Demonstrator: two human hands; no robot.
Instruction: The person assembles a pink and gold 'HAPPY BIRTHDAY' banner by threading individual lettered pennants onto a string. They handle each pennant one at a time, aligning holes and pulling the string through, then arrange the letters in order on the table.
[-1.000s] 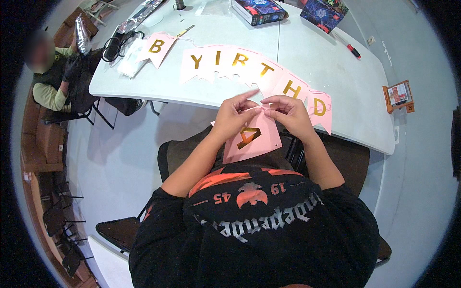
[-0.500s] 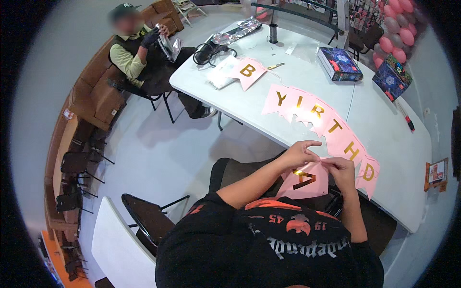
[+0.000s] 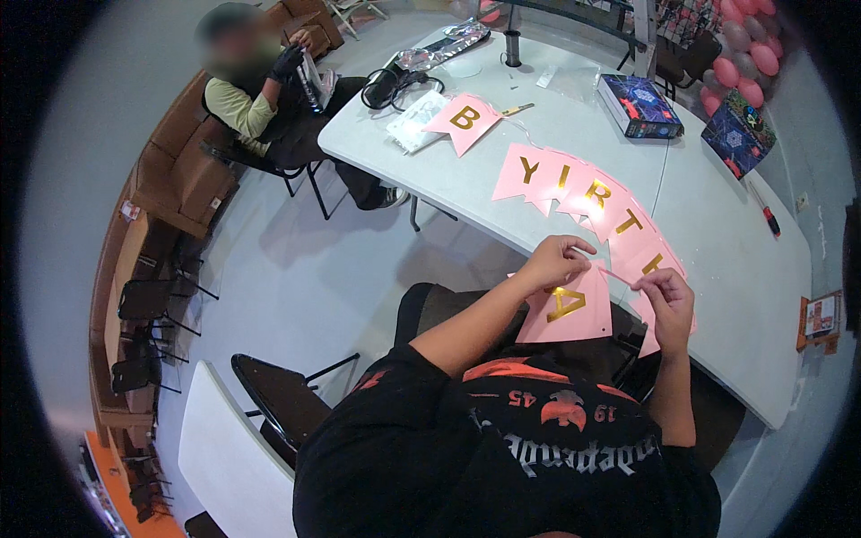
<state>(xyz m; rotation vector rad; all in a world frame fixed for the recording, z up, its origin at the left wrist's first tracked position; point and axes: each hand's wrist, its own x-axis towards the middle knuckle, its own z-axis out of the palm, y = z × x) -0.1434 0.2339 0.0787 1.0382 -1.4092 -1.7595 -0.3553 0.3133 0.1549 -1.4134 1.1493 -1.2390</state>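
A pink pennant with a gold letter hangs over my lap at the table's near edge. My left hand is closed in a pinch at its top edge. Close by on the right, my right hand pinches a thin pink ribbon that runs taut between the two hands. Beyond them, an overlapping row of pink pennants with gold letters curves across the table, its near end partly behind my right hand. A single swallowtail pennant lies farther off, with a ribbon trailing from it.
On the white table are a blue box, an upright blue box flap, a red-black screwdriver, a yellow cutter, a black spool and black cables. A seated person handles silver foil at far left.
My right hand has moved right, away from my left, stretching the ribbon between them. Both hands now sit slightly higher in view. The row's near end has shifted behind my right hand.
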